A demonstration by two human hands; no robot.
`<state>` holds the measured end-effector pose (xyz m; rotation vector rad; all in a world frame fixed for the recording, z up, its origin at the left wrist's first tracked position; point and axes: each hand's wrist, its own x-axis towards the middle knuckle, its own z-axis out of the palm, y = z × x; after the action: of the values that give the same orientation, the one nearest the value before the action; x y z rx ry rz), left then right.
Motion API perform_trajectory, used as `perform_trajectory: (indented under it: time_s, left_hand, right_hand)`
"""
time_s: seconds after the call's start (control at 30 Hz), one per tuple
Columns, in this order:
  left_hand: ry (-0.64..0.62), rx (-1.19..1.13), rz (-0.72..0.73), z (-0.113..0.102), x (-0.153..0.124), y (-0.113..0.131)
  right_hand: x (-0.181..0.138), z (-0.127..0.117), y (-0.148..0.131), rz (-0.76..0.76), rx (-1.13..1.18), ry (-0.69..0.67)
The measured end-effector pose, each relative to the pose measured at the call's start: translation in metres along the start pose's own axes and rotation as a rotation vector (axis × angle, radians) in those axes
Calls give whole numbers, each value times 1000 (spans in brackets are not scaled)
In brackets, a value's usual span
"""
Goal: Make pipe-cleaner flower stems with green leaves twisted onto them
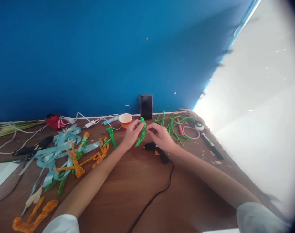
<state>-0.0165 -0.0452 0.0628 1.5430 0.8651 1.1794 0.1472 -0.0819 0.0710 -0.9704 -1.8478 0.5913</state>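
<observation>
Both hands hold a green twisted chenille stem at centre frame, raised above the counter. The left hand and right hand are nearly closed, pinching it from either side, which steadies it clear of the surface. A hot glue gun lies directly below, within easy reach, its black cord trailing toward the bottom of the frame. Orange chenille figures and pale blue ribbon occupy the left; a paper cup stands beyond the hands, near the blue wall.
</observation>
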Motion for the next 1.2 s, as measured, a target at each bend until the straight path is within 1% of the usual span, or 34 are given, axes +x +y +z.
perform_trajectory:
  time_s: [0.13,0.23,0.27,0.33,0.4,0.53,0.6,0.67,0.73,0.77,0.8,0.83,0.87,0.93,1.0,1.07,1.13,1.2]
  left_hand:
    - [-28,108,38,-7,13,25]
    - [-38,162,62,-11,25,42]
    - [-49,164,74,-11,29,48]
    - [-9,147,127,-9,36,56]
    - [33,114,144,-5,44,62]
    - [200,3,167,0,59,71]
    - [220,-31,186,1,63,75]
    - [176,-44,199,1,65,78]
    - [72,-16,197,2,64,80]
    - [6,18,190,2,63,81]
    - [-57,59,182,2,63,80]
    - [-103,103,177,2,63,79]
    - [-126,143,174,1,63,77]
    - [-125,200,173,0,64,72]
    - [-119,226,163,-2,65,69]
    - [-144,232,138,-4,66,70]
    - [-166,229,114,-6,65,74]
    - [-173,231,97,-9,64,80]
  right_hand:
    - [11,-12,-12,-36,8,3]
    - [23,-26,-20,-28,-27,38]
    - [27,-30,-23,-22,-35,20]
    - [33,-38,-26,-27,-41,-6]
    - [38,-45,-29,-23,-17,-14]
    - [43,-54,-32,12,60,25]
    - [45,-58,-33,31,80,43]
    - [49,-62,-35,50,98,57]
    - [55,-68,-35,69,87,48]
    - [58,-71,-34,80,67,19]
    - [62,-74,-32,103,23,-40]
    - [66,-77,-30,128,-24,-137]
    - [70,-79,-27,156,-60,-220]
    - [77,-82,-21,158,-59,-215]
    - [81,-83,-17,139,-29,-157]
    - [82,-81,-16,130,-34,-123]
    - [82,-77,-19,138,-65,-137]
    - [80,-73,-23,149,-64,-182]
